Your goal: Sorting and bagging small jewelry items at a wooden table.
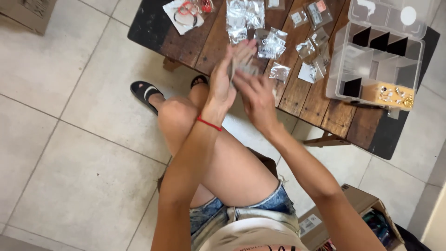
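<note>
Broadly, the scene was a dark wooden plank table [297, 93] over a pale tiled floor [69, 139], with the person seated at its near edge. On the table's right end stood a clear plastic compartment organiser [378, 58], lid up, one near cell holding small gold-coloured pieces [392, 95]. Many little clear packets [272, 44] lay scattered over the planks, and a white card with red and dark rings [186, 14] sat at the far left. A cardboard box [353, 218] stood on the floor by the person's right side.

Both hands met over the table's near edge. The left hand [223, 81] stood edge-on, fingers straight, pressed against a small clear packet [245, 69]; the right hand [255, 95] cupped the packet from the other side. The blur hid whether either hand's fingers were truly pinched on it, so I could not tell the grip.

Handling such a slippery packet well would probably call for a light fingertip pinch at its edge, kept above the table so anything that slipped landed on the planks rather than the tiles.
</note>
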